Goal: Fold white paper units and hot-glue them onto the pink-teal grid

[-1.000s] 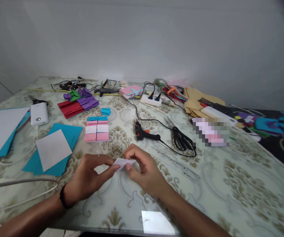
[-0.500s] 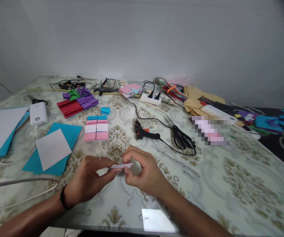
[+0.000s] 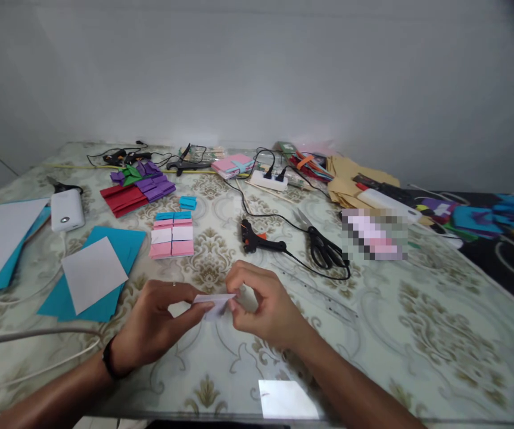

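Between my two hands, above the near middle of the table, is a small folded piece of white paper (image 3: 213,302). My left hand (image 3: 161,322) pinches its left end between thumb and forefinger. At the right end, the thumb and forefinger of my right hand (image 3: 263,301) close on its edge. Beyond my hands lie stacked folded pink, white and blue papers (image 3: 171,234) and a small folded blue paper (image 3: 187,202). A white square sheet (image 3: 94,275) rests on blue sheets (image 3: 129,244) to the left. The far side of the folded paper is hidden.
A black glue gun (image 3: 261,238) with a cord and black-handled scissors (image 3: 323,247) lie ahead on the right. A clear ruler (image 3: 319,295) is beside my right hand. At left sits a white power bank (image 3: 67,210). A power strip (image 3: 269,179) stands farther back.
The folded white paper has tilted, so more of its face shows. My hands keep their pinch at both ends. The whole view has shifted slightly.
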A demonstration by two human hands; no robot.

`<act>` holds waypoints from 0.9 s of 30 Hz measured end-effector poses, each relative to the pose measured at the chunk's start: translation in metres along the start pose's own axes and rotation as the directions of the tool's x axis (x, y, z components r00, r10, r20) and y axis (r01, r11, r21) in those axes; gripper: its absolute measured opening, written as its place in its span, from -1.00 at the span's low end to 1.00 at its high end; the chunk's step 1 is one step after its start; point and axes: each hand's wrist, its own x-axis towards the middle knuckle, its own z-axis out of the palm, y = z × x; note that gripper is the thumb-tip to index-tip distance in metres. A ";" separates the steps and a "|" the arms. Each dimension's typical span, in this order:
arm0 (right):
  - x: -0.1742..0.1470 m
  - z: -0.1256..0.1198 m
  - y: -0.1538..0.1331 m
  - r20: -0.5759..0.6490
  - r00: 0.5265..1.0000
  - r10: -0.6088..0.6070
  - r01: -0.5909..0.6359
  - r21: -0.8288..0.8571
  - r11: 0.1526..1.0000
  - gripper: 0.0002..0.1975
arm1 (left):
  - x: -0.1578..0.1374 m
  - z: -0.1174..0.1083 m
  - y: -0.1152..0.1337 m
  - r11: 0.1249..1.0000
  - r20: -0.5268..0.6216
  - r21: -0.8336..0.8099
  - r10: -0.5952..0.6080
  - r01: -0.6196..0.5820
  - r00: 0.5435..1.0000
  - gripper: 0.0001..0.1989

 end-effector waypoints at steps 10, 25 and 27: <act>0.001 0.003 -0.003 0.043 0.986 0.161 -0.158 -0.065 0.985 -0.86 | 0.011 0.004 -0.002 0.909 0.047 -0.320 -0.266 0.267 0.963 -0.73; -0.002 0.011 -0.004 0.007 0.988 0.154 -0.154 0.098 0.983 -0.94 | 0.009 0.007 0.000 0.982 0.170 -0.123 -0.121 0.143 0.978 -0.82; -0.003 0.013 -0.003 0.018 0.990 0.138 -0.139 0.112 0.984 -0.93 | 0.008 0.009 0.002 0.993 0.186 -0.072 -0.075 0.090 0.980 -0.80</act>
